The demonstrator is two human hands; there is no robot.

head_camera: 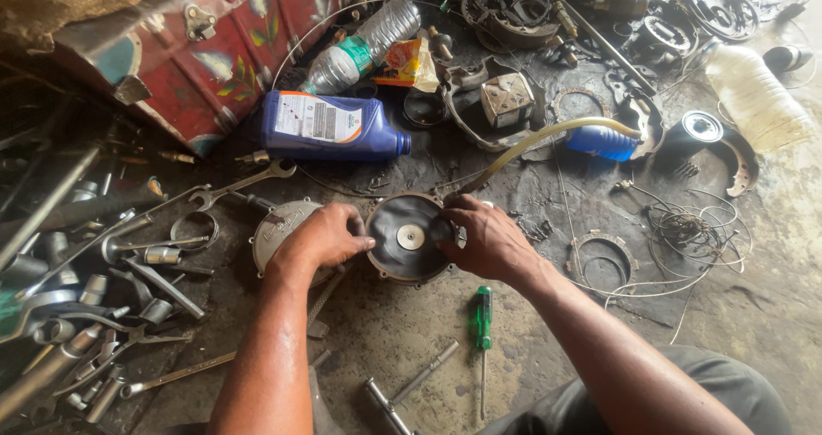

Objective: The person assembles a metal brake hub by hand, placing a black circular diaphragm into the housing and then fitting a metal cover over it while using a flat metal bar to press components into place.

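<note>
A round metal housing with a black rubber diaphragm [402, 259] and a small metal disc at its centre lies on the greasy floor in the middle of the head view. My left hand [324, 236] grips its left rim, fingertips on the rubber. On the right rim rests my right hand [486, 240], thumb pressed on the diaphragm. A yellowish hose [548, 135] runs from the housing's top edge up and to the right. A grey round metal cover [278, 227] lies just left of it, partly under my left hand.
A blue oil jug [330, 127] and a clear plastic bottle [364, 45] lie beyond the housing by a red painted metal box [218, 54]. Spanners and sockets [111, 264] crowd the left. A green screwdriver [484, 319] lies near my right forearm. Wire coils [693, 229] and rings sit right.
</note>
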